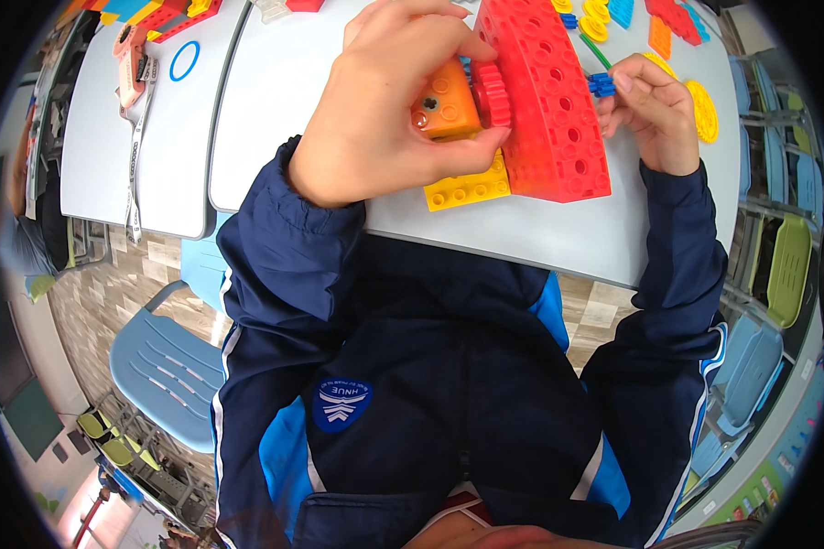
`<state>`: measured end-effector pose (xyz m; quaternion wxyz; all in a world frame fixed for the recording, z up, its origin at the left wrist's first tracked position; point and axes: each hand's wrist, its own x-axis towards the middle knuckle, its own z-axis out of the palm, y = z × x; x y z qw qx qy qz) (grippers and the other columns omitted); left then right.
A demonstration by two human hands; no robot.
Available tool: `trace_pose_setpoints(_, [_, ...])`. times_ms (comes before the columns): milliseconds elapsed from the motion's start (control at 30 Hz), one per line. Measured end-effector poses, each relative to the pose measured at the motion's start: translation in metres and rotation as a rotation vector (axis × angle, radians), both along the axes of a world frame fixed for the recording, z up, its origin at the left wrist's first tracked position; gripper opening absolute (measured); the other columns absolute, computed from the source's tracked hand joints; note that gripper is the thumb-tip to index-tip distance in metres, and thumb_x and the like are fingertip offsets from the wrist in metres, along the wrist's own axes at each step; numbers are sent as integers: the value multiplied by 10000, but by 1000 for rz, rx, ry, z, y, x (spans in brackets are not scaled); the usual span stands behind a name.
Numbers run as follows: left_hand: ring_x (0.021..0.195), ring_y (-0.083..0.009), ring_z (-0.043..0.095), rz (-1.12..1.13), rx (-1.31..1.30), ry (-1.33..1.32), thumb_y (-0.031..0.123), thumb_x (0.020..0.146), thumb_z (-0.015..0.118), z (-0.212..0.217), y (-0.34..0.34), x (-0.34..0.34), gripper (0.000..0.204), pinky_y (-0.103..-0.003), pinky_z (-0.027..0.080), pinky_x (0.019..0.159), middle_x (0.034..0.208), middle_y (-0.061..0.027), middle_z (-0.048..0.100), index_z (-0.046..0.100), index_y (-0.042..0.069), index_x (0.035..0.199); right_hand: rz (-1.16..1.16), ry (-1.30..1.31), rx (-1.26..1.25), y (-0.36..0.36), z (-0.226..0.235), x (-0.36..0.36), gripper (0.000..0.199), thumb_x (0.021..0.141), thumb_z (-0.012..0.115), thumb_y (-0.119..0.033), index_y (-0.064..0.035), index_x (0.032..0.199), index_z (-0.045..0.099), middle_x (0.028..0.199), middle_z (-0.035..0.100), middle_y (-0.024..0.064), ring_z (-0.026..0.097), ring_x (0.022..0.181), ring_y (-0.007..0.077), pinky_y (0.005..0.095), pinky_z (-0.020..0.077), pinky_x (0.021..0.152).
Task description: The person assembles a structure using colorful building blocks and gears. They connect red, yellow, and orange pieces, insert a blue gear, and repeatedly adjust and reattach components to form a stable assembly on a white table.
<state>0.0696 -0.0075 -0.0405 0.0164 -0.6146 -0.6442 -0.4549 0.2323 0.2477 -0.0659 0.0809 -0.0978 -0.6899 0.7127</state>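
Note:
My left hand (366,110) is curled round a red gear (492,94), thumb at its lower edge and fingers over its top. The gear stands against the left side of a large upright red studless beam wall (558,119) with a row of round holes. Inside my grip, an orange block (447,102) with a cross-shaped hole sits next to the gear. A yellow studded brick (467,189) lies under the build. On the wall's right side, my right hand (655,110) pinches a small blue gear (601,84). A thin green rod (595,50) extends up from near that gear.
Yellow gears (703,110) and an orange plate (660,37) lie on the white table (284,110) to the right. At left are a blue ring (185,61), a pink object with a lanyard (131,73) and a bin of bricks. A blue chair (169,375) stands at lower left.

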Motion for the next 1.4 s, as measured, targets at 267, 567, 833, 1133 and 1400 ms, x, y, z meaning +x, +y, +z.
trace_pose_setpoints(267, [1074, -325, 547, 6, -41, -52, 155, 645, 828, 7, -3, 4, 416, -379, 459, 921, 960, -124, 605, 618, 37, 985, 31, 69, -2, -6, 1, 5, 170, 972, 589, -169, -7, 999, 637, 847, 694, 138, 694, 719, 189, 289, 578, 638])
trace_pose_setpoints(567, [1088, -338, 530, -45, -48, 75, 144, 637, 809, 6, -3, -3, 436, -401, 444, 972, 956, -115, 612, 610, 36, 1010, 113, 131, 48, -15, -8, 6, 123, 966, 595, -100, 11, 1015, 614, 912, 701, 161, 715, 814, 217, 322, 605, 739])
trace_pose_setpoints(833, [1080, -322, 530, -86, 0, -21, 144, 649, 814, -1, -4, -6, 409, -397, 449, 974, 930, -111, 606, 618, 20, 985, 142, 187, 48, -21, -9, 7, 91, 948, 607, -40, 20, 1016, 615, 955, 705, 174, 719, 836, 213, 318, 597, 786])
trace_pose_setpoints(1133, [1038, -304, 542, -120, 11, -12, 125, 650, 810, -2, -2, -8, 405, -399, 451, 1000, 915, -107, 615, 623, 12, 991, 115, 229, 115, -26, -11, 9, 89, 928, 618, 19, 35, 1014, 630, 1008, 710, 175, 723, 878, 222, 328, 581, 849])
trace_pose_setpoints(1400, [1035, -295, 547, -134, -1, -46, 91, 665, 803, 1, -3, -7, 378, -413, 437, 1019, 930, -106, 625, 628, 6, 989, 143, 191, 68, -25, -11, 7, 87, 945, 610, -14, 27, 1017, 635, 929, 720, 170, 728, 860, 218, 317, 598, 795])
